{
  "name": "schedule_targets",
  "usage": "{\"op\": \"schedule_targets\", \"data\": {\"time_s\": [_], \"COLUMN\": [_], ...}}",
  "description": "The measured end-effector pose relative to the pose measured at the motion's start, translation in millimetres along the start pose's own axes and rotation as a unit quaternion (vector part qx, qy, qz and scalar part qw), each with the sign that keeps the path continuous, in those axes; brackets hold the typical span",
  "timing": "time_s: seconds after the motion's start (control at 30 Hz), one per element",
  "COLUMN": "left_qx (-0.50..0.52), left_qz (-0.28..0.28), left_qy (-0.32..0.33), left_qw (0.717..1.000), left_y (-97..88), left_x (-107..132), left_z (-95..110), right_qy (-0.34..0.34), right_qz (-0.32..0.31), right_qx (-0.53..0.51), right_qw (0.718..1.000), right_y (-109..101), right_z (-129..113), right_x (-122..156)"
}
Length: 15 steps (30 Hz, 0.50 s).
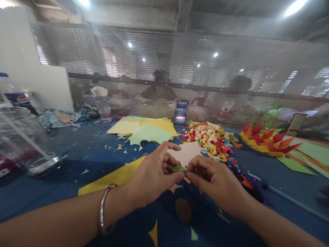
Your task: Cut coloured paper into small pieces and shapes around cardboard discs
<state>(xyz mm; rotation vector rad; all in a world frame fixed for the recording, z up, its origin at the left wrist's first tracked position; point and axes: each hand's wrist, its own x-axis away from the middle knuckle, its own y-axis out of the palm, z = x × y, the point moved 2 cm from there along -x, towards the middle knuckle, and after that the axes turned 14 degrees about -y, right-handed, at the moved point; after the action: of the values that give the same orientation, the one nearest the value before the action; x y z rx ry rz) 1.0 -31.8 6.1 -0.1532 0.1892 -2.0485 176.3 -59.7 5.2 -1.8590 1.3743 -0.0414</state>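
Note:
My left hand [160, 166], with a silver bangle on its wrist, pinches a small green piece of paper [179, 168] between thumb and fingers. From the other side my right hand [212, 173] holds the end of the same piece, so the fingertips of both hands nearly meet. Its exact shape is partly hidden by the fingers. Behind the hands lies a pale pink sheet [189, 152]. Left of them a yellow sheet [110, 176] lies partly under my left forearm. Below the hands sits a brown oval disc [183, 210] on the blue table.
Behind is a heap of small coloured folded papers [210, 137]. Pale green and yellow sheets [151, 132] lie at centre, and a red-orange-yellow paper flower [267, 140] at right. A glass jar [28, 147], a clear bottle [103, 104] and an upright phone [181, 112] stand about. A perforated screen [115, 65] closes the back.

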Motion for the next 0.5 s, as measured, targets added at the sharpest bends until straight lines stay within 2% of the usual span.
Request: {"op": "schedule_targets", "data": {"time_s": [0.13, 0.5], "left_qx": [0.005, -0.035], "left_qz": [-0.026, 0.005], "left_qy": [-0.020, 0.008], "left_qw": [0.999, 0.999], "left_y": [-2.5, 0.3], "left_x": [-3.8, -0.5], "left_z": [-3.3, 4.0], "right_qy": [0.008, 0.024], "right_qz": [-0.001, -0.015], "right_qx": [-0.016, -0.041], "right_qw": [1.000, 0.999], "right_y": [-0.8, -0.2], "right_z": [3.2, 2.1], "right_x": [0.6, 1.6]}}
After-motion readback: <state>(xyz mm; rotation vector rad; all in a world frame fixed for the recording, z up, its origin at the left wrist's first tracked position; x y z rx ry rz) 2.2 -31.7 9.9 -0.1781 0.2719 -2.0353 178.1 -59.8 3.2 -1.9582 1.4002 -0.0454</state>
